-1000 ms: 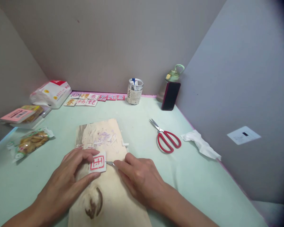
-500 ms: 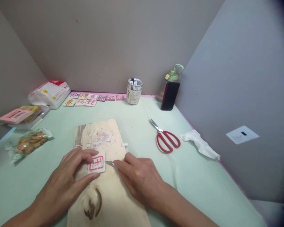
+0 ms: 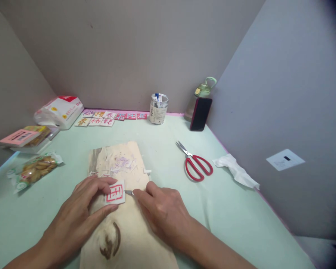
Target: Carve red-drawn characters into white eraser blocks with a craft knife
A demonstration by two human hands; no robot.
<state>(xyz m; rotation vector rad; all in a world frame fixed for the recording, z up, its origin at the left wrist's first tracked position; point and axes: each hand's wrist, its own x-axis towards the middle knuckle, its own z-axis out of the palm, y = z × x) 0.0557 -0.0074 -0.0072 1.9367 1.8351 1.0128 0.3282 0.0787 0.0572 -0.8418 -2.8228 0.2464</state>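
Your left hand [image 3: 75,209] pinches the white square tile [image 3: 116,192] between thumb and fingers, above the wooden board [image 3: 136,224]. Your right hand [image 3: 164,211] grips a craft knife [image 3: 129,192], its tip at the tile's right edge. Red-handled scissors [image 3: 189,154] lie ahead and right of that grip.

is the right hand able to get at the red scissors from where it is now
Probably yes: the red scissors lie beyond the right hand with nothing visible between, though that hand holds a small knife, likely needing setting down first.
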